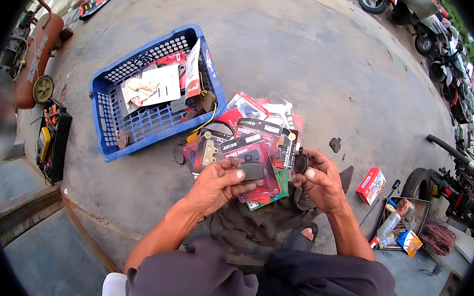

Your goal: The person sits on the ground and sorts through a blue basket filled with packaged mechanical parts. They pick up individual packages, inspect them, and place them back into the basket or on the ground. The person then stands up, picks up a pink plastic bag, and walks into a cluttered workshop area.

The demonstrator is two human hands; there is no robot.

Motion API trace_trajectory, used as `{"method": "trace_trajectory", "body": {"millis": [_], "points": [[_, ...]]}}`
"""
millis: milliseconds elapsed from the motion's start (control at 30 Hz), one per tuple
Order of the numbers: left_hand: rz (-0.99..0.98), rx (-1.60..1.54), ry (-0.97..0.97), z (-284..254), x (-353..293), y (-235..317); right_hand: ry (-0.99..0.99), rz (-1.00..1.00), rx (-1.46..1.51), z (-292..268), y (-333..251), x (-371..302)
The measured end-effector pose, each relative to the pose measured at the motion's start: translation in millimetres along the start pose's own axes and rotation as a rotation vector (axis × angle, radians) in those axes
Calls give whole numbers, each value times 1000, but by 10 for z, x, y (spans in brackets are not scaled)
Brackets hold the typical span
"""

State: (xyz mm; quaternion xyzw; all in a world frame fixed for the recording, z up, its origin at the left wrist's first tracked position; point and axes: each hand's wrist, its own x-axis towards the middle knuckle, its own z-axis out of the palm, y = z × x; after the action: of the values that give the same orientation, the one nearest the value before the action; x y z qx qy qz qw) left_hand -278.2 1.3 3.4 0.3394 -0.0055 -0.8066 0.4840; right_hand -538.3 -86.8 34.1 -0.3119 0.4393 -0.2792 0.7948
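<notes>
My left hand [211, 183] grips a flat dark grey brake pad [254, 170], thumb on top and fingers beneath. Between the thumb and fingers of my right hand [327, 183] is a smaller, darker brake pad [301, 163], tilted up on its edge. The two pads are apart. Right below them lies a pile of red and clear brake pad packs [267, 187], with a green pack [282, 180] partly under it. In one pack at the pile's left, gold-coloured pads [209, 153] show through the plastic.
A blue plastic basket [164, 133] with cards and loose parts stands left of the pile. A red and white box [370, 185] and a tray of bottles [422, 211] are at the right. A toolbox [59, 141] and red compressor [37, 57] stand far left, motorbikes [439, 46] far right.
</notes>
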Motion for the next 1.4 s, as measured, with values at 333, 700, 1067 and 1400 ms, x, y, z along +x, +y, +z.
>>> {"method": "trace_trajectory", "body": {"millis": [333, 700, 1067, 1400], "points": [[52, 54, 20, 156, 17, -30, -203, 127, 245, 44, 99, 42], [90, 88, 101, 72, 104, -116, -59, 15, 95, 178, 157, -50], [144, 149, 123, 115, 130, -173, 18, -34, 21, 202, 249, -47], [134, 185, 79, 172, 151, -299, 81, 101, -4, 288, 308, -29]]}}
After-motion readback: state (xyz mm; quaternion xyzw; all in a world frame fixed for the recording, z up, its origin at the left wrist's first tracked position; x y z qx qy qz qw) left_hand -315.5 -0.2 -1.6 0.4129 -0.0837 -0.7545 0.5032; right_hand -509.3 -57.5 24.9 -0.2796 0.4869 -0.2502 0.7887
